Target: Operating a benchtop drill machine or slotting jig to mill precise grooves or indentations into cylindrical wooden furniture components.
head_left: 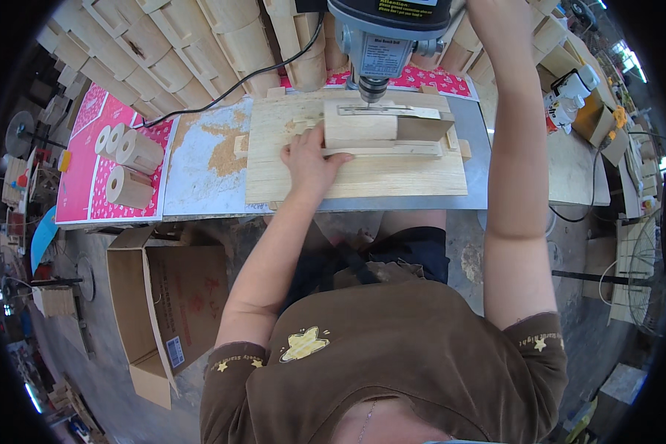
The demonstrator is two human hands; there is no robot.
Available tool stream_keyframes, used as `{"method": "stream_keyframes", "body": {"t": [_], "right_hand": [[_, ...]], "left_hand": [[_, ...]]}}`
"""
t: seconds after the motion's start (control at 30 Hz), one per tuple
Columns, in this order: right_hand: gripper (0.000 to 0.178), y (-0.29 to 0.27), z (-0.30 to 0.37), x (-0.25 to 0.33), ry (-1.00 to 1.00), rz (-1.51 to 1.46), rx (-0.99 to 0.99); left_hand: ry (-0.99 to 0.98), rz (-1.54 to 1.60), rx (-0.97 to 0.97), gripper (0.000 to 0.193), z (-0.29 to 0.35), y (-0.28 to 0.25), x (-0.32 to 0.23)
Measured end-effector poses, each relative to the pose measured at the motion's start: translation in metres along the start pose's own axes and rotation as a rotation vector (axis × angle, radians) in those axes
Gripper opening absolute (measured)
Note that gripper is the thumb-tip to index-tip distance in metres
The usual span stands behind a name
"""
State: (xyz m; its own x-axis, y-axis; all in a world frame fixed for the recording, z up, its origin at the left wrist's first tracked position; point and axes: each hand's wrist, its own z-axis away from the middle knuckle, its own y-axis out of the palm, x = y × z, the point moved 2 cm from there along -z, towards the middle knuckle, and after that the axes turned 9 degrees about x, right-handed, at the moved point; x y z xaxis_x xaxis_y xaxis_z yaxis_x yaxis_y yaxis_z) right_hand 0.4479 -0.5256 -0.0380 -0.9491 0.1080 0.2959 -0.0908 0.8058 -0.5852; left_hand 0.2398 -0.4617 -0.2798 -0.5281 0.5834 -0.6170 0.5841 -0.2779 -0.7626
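Observation:
A pale wooden block (359, 132) lies in a wooden jig (381, 150) fixed on a plywood board (392, 181). My left hand (311, 159) grips the block's left end, fingers behind it and thumb along the jig's front strip. Over the block stands a bench drill (381, 55); its chuck (372, 90) points down close to the block's top. Whether the bit touches the wood cannot be made out. A metal strip (385, 112) lies along the top of the jig. My right hand (496, 15) is raised beside the drill head at the upper edge, its fingers cut off from view.
Several wooden cylinders with holes (129, 186) stand at left on a pink printed sheet (78, 196). Stacked wooden pieces (192, 44) line the back, with a black cable (229, 90) before them. Sawdust (226, 155) covers part of the table. An open cardboard box (129, 296) sits below left.

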Motion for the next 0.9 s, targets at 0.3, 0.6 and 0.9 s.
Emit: {"method": "stream_keyframes", "body": {"t": [0.3, 0.6, 0.9], "right_hand": [[0.022, -0.007, 0.073, 0.012, -0.081, -0.155, 0.037], [0.002, 0.070, 0.167, -0.029, -0.281, -0.346, -0.266], [0.026, 0.006, 0.014, 0.012, 0.036, -0.061, 0.013]], "left_hand": [[0.011, -0.002, 0.009, 0.071, 0.002, 0.009, -0.004], [0.054, -0.001, 0.006, 0.070, -0.004, 0.017, -0.015], [0.023, 0.005, -0.020, 0.069, 0.001, 0.007, -0.005]]}}
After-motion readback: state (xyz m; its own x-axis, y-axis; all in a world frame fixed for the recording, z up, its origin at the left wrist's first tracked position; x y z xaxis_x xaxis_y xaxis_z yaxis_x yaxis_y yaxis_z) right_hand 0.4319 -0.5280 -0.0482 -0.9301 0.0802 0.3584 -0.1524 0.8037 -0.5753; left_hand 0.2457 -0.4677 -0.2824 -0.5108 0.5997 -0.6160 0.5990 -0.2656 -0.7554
